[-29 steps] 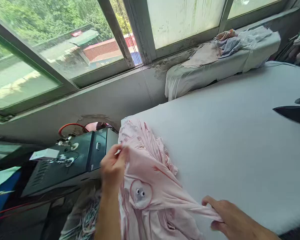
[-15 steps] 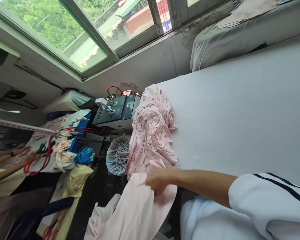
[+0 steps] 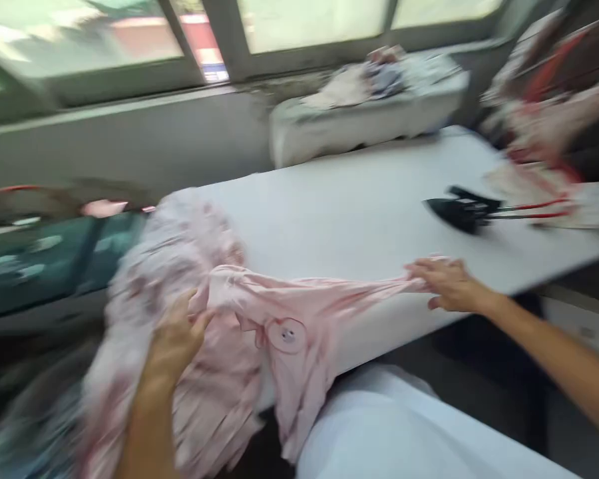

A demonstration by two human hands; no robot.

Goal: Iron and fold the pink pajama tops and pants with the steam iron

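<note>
Left hand (image 3: 174,339) clenches the bunched pink garment (image 3: 299,319); right hand (image 3: 449,285) grips its stretched end on the white surface (image 3: 359,199). Black shears (image 3: 462,213) lie well apart, beyond it. Garment now pulled taut, no longer heaped as earlier.

I count two hands in play, a left hand (image 3: 174,339) and a right hand (image 3: 449,285), with one pink garment (image 3: 229,372) stretched between them. One round button (image 3: 288,334) shows on it; there may be more under the folds, but the blur hides that. On the one white table (image 3: 359,199) lies one pair of black shears (image 3: 462,213) with red handles. One heap of pale cloth (image 3: 544,126) sits off to the far right, and one padded board (image 3: 364,130) stands beyond the table, carrying one small pile of clothes (image 3: 359,83). Above that, four window panes (image 3: 309,23) run in a row.
</note>
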